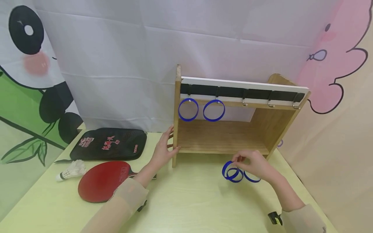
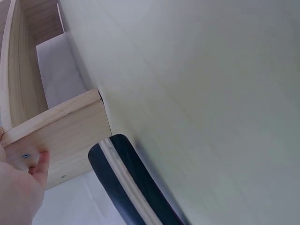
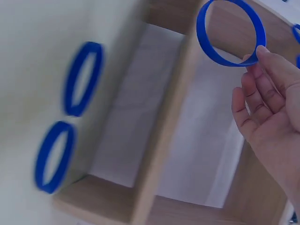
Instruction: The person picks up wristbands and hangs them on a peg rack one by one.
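My right hand (image 1: pixel 252 163) pinches a thin blue ring (image 3: pixel 201 33) between thumb and fingertips. The ring is raised in front of the wooden rack (image 1: pixel 221 136). Two more blue rings, one standing out at the right (image 1: pixel 253 180), lie on the table below that hand. Two blue rings hang from the rack's leftmost hooks, a left ring (image 1: pixel 179 113) and a right ring (image 1: pixel 204 113). With fingertips on the outer face and thumb at the front edge, my left hand (image 1: pixel 163 150) rests against the rack's left side panel (image 2: pixel 70 136).
Bare metal hooks, including a middle one (image 1: pixel 244 103), line the rack's right part. Left of the rack lie a red table tennis bat (image 1: pixel 103 181), a shuttlecock (image 1: pixel 71 171) and a black case (image 1: pixel 109 144). The bat's handle (image 2: pixel 126 173) points toward the rack. A cloth backdrop hangs behind.
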`<state>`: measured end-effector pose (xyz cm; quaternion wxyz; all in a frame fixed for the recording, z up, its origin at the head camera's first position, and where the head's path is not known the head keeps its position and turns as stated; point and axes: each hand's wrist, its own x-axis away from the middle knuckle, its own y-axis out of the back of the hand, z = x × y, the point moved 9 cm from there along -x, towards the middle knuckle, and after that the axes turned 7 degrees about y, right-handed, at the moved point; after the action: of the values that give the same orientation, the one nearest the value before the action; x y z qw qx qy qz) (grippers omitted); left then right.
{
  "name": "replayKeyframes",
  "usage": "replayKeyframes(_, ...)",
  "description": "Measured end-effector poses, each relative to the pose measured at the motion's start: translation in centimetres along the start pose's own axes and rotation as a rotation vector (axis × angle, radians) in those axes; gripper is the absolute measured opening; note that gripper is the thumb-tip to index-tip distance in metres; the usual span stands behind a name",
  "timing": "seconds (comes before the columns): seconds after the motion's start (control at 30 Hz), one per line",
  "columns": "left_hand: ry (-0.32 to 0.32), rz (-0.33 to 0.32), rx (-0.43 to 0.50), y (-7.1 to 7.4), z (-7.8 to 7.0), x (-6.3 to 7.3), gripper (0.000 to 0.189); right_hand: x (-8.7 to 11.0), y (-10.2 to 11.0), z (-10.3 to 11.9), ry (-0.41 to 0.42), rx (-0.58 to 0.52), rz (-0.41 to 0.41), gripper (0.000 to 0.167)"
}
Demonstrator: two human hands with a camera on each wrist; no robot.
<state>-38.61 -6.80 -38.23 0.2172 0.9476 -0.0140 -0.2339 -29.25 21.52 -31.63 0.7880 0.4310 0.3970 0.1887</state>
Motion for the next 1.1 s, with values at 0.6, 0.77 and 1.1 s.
replayKeyframes(0.6,-0.001,0.006,-0.003,0.1,-0.5,0.2,0.089,-5.1,7.8,5.0,0.166,0.046,-0.284,0.030)
replayKeyframes(0.77,-0.009,0.000,-0.018,0.1,-0.6,0.3,0.090,-5.8,9.7,6.1,0.226,0.064,-0.349,0.031)
replayKeyframes(1.1,-0.003,0.005,-0.016,0.1,-0.5,0.2,0.090,-6.7,14.2,6.9,0.186,0.149,-0.538,0.020)
